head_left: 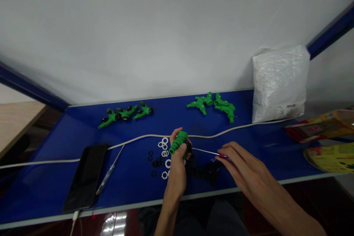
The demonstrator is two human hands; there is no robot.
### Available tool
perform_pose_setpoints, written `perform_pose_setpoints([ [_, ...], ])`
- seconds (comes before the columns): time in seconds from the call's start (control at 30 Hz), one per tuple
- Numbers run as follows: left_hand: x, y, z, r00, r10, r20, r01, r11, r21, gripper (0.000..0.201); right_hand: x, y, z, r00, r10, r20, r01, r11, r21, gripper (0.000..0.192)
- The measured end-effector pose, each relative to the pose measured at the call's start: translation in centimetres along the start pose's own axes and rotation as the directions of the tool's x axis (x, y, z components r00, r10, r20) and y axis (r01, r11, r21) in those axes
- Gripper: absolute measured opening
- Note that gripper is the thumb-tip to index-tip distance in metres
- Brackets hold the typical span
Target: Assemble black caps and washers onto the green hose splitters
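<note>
Head view: left hand (177, 166) gripped green fitting (178, 142); right hand (240, 164), at 3 o'clock, pinched screwdriver (206, 151), handle hidden.

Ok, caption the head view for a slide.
Left hand holds a green fitting; right hand points a screwdriver into it.

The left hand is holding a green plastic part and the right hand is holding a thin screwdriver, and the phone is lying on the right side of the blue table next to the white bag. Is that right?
Almost. The left hand does hold the green plastic part, and the right hand holds the thin screwdriver. But the head view shows the phone on the left side of the blue table, far from the white bag.
</note>
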State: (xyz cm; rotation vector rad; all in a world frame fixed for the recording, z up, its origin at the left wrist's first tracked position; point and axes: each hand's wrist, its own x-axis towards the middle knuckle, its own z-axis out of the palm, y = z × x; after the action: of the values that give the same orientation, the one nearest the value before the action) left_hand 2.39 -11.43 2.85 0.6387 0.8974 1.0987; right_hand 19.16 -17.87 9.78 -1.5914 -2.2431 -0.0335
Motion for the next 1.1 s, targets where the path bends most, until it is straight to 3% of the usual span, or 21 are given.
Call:
perform_pose_setpoints([
  [0.2,0.0,0.2,0.0,1.000,0.005,-0.019,-0.005,1.000,0.020,0.057,-0.1,0.7,0.2,0.997,-0.072,-0.020,0.070,0.994,-0.088,0.045],
  [0.43,0.0,0.1,0.1,1.000,-0.001,-0.001,0.001,1.000,0.025,0.059,-0.4,0.9,1.3,0.995,0.001,-0.101,-0.009,0.997,-0.079,0.043],
  [0.57,0.0,0.3,0.1,1.000,0.003,-0.008,-0.003,0.999,0.032,0.057,-0.4,0.3,1.3,0.995,0.029,-0.095,-0.036,0.997,-0.064,0.048],
  [0.77,0.4,0.3,0.1,1.000,-0.011,-0.019,0.011,1.000,0.007,0.057,-0.2,0.3,0.9,0.996,0.090,0.009,-0.091,0.994,0.053,0.032],
  [0.93,0.4,0.1,-0.1,1.000,0.013,-0.014,-0.013,1.000,0.009,0.056,-1.2,0.9,1.8,1.000,-0.007,-0.028,0.005,0.998,-0.062,0.040],
  [1.1,0.4,0.2,0.0,1.000,0.000,-0.012,0.000,1.000,-0.018,0.058,-0.9,0.7,1.6,0.999,0.020,-0.032,-0.023,0.995,-0.096,0.039],
])
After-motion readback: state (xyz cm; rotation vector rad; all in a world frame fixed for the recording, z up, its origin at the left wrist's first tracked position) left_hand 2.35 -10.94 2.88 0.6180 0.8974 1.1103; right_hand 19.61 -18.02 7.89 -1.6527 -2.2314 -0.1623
